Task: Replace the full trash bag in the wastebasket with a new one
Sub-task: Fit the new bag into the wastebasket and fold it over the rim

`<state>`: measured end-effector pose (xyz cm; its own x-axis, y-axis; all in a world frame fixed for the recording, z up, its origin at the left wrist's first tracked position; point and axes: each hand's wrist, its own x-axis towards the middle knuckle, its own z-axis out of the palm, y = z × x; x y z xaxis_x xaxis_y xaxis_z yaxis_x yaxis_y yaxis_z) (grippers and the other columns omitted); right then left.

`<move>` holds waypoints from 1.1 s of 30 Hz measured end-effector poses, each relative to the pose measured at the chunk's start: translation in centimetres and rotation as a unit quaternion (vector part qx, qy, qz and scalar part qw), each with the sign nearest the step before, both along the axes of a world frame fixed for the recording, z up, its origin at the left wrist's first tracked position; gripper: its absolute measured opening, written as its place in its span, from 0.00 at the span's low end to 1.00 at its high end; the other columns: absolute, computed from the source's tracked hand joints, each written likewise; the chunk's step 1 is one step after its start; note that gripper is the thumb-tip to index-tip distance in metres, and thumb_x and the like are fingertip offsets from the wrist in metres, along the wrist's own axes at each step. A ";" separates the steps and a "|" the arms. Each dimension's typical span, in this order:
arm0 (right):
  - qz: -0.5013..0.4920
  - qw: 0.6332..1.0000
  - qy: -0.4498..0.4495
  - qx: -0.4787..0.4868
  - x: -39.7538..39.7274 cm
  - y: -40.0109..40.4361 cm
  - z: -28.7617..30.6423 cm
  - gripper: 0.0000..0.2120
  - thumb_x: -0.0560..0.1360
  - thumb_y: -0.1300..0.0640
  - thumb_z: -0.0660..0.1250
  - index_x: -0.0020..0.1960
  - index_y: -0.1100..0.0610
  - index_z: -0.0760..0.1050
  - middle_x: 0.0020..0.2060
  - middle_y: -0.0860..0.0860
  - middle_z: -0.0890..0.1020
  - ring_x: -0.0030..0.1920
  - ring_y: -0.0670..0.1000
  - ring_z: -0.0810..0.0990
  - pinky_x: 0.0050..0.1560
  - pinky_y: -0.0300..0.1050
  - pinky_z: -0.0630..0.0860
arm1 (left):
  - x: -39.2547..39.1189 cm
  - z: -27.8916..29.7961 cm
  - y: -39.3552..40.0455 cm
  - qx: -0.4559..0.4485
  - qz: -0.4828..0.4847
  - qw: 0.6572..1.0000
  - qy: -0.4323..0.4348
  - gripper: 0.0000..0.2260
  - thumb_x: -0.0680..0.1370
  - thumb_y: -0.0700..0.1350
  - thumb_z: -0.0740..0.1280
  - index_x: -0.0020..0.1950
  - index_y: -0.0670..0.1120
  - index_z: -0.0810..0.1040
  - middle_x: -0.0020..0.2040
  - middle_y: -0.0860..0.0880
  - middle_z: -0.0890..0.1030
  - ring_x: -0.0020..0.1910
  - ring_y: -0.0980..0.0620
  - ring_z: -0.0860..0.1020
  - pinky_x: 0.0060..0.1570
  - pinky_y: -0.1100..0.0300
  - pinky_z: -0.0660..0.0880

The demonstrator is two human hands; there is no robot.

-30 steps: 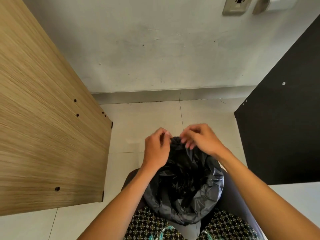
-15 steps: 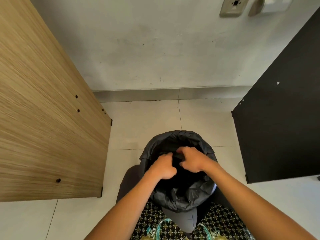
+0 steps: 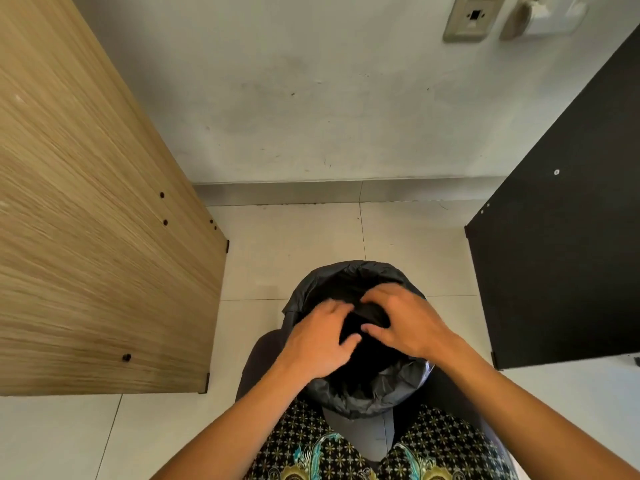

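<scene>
Both hands reach into the mouth of the black trash bag (image 3: 346, 275), which lines the grey wastebasket (image 3: 360, 434) on the tiled floor (image 3: 277, 244). The left hand (image 3: 318, 344) and right hand (image 3: 405, 320) press down on the plastic with fingers spread, pinching nothing.

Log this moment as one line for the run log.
stage: bag fitting | left hand: inside trash bag mouth | right hand: inside mouth | bag rim: draped over wastebasket | grips: unclear
</scene>
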<state>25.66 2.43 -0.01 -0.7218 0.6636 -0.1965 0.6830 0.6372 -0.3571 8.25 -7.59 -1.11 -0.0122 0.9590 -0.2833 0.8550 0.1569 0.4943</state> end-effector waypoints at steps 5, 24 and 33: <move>-0.097 0.993 -0.033 0.064 2.9 -4.3 -0.5 0.63 0.62 0.14 0.55 0.83 0.47 0.38 0.82 0.54 0.33 0.81 0.59 0.32 0.77 0.66 0.36 | 0.4 0.4 -5.6 0.153 0.144 0.974 0.081 0.53 0.72 0.77 0.60 0.84 0.49 0.39 0.84 0.47 0.35 0.82 0.47 0.33 0.79 0.47 0.36; -0.035 0.997 0.029 -0.057 2.2 0.3 -2.4 0.73 0.56 0.16 0.65 0.81 0.50 0.28 0.80 0.51 0.29 0.79 0.54 0.28 0.80 0.58 0.42 | -3.9 -2.1 -1.3 0.054 0.094 0.993 0.040 0.74 0.55 0.85 0.63 0.83 0.44 0.33 0.84 0.49 0.34 0.82 0.50 0.33 0.82 0.47 0.47; 0.006 0.999 0.051 0.018 3.7 -0.7 -4.4 0.70 0.59 0.16 0.64 0.82 0.50 0.30 0.81 0.50 0.31 0.80 0.53 0.30 0.77 0.52 0.44 | -2.1 -3.6 -3.2 0.085 0.083 0.989 0.092 0.72 0.56 0.86 0.58 0.82 0.44 0.31 0.82 0.47 0.30 0.80 0.47 0.28 0.79 0.50 0.46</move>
